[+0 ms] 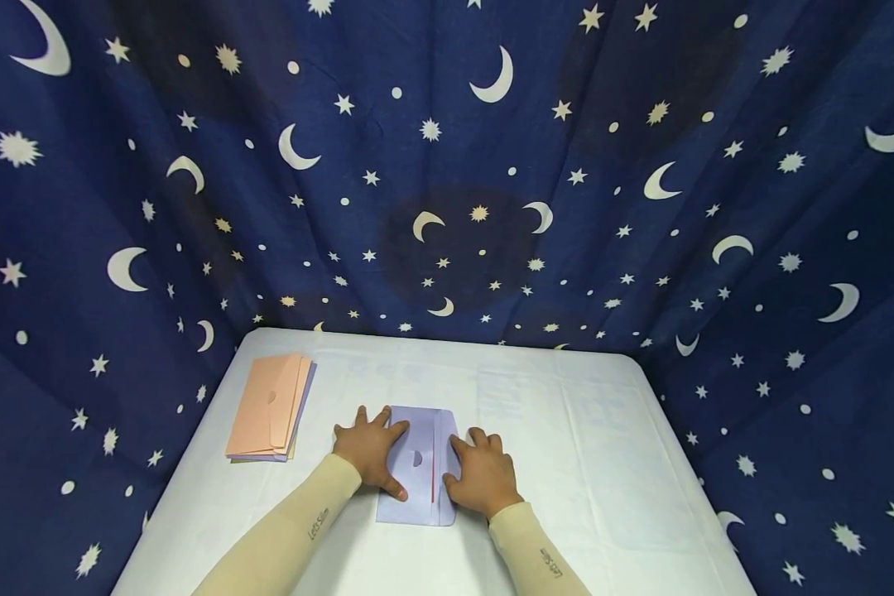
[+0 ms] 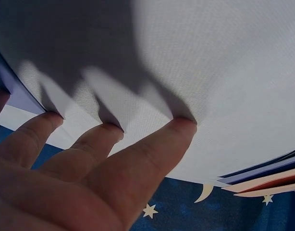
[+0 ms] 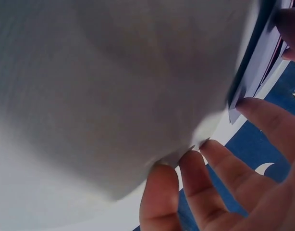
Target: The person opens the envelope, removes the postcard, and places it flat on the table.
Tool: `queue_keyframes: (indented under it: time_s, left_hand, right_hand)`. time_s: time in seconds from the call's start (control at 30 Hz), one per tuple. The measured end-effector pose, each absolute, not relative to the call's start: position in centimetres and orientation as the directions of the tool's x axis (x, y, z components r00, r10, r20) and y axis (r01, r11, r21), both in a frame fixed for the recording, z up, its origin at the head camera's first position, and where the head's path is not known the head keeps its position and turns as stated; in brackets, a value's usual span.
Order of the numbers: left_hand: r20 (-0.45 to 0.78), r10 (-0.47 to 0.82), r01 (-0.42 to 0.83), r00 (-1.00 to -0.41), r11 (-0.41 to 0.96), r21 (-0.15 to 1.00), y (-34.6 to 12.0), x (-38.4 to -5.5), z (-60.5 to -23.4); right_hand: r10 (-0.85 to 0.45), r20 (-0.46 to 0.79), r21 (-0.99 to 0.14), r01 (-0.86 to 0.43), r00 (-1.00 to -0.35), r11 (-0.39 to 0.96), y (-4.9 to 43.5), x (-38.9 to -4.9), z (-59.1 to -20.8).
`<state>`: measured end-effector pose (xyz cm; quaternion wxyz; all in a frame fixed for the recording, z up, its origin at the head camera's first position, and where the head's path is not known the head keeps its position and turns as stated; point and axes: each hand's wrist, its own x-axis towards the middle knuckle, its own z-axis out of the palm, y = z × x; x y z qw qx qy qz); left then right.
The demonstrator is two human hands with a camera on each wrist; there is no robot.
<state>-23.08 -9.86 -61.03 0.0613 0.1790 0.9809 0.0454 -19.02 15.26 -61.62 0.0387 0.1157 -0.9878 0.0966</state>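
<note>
A lavender envelope [image 1: 415,430] lies flat on the table with its flap [image 1: 444,426] folded out to the right. A thin red edge [image 1: 433,480] shows along its opening, and a small half-round notch sits near its middle. My left hand [image 1: 371,451] rests with spread fingers over the envelope's left edge, thumb on the paper and outer fingertips on the table in the left wrist view. My right hand [image 1: 486,476] touches the flap with thumb and index finger. Its other fingertips [image 3: 164,175] rest on the tabletop in the right wrist view.
A stack of envelopes [image 1: 261,406], peach on top with lavender and yellowish edges below, lies at the table's left side. The table has a white cover [image 1: 566,430]. Dark blue curtains [image 1: 447,165] with moons and stars stand behind and on both sides.
</note>
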Motion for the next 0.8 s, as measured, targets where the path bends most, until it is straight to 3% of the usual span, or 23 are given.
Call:
queue_keyframes:
  time_s: [0.27, 0.6, 0.8]
  left_hand:
    - [-0.123, 0.360, 0.346, -0.925, 0.930, 0.122, -9.7, -23.0, -60.8]
    - [-0.051, 0.436, 0.432, -0.899, 0.899, 0.063, -8.8, -22.8, -60.1]
    - [-0.113, 0.446, 0.442, -0.888, 0.895, 0.059, -7.2, -22.2, -58.8]
  right_hand:
    - [-0.227, 0.076, -0.175, -0.237, -0.971, 0.956, 15.4, -18.9, -61.6]
    - [-0.218, 0.028, -0.190, -0.219, -0.976, 0.957, 15.4, -19.1, -61.3]
    - [-0.222, 0.029, -0.189, -0.223, -0.975, 0.956, 15.5, -18.9, -61.2]
